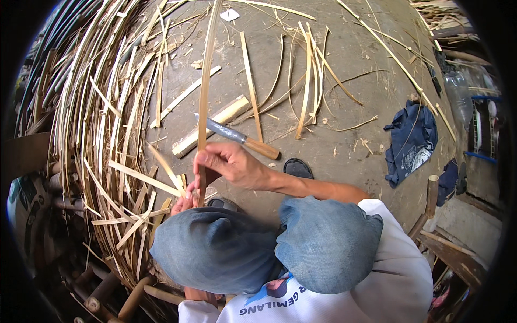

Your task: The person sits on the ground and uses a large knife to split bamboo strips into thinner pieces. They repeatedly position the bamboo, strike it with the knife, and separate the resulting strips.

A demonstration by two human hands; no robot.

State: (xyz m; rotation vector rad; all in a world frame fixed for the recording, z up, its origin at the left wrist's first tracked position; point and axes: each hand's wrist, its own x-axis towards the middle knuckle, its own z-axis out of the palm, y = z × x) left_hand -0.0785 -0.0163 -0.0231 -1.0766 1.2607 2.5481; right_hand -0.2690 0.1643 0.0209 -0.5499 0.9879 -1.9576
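Note:
A long thin bamboo strip (206, 81) stands almost upright in front of me, its top running past the upper edge of view. My right hand (239, 166) is closed on it, thumb pressed along the strip. Lower down, beside my left knee, my left hand (187, 201) has its fingers closed around the strip's lower part; the knee hides some of that hand. A small dark brown piece (212, 176) shows between the hands. Just beyond them, a knife with a wooden handle (262, 147) lies with its blade across a split bamboo piece (232, 111).
A large heap of bamboo strips (116, 134) fills the left side. More strips (307, 81) and shavings lie scattered on the concrete floor (344, 142). A dark blue cloth (412, 141) lies at the right, near bamboo poles (432, 196). A dark shoe (298, 168) shows beyond my knees.

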